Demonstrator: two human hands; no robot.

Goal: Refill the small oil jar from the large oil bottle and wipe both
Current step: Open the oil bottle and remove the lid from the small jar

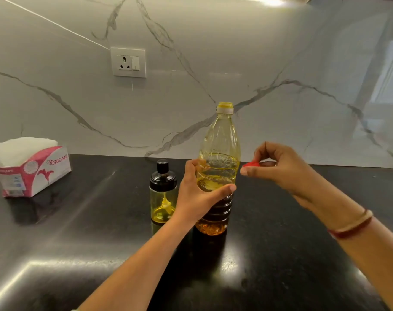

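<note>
Now, bottle on counter; marble backsplash

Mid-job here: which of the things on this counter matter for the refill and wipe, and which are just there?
For the job: large oil bottle (open, left hand grips it); red cap (right hand pinches it); small oil jar, lid on; tissue box, probably for wiping.
Just there: wall socket.

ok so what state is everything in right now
large oil bottle: upright, uncapped, partly full
red cap: off, pinched by right hand
small oil jar: upright, black lid on, nearly empty
tissue box: open, tissues showing
wall socket: nothing plugged in
left hand: grips the large oil bottle
right hand: holds the red cap
</note>
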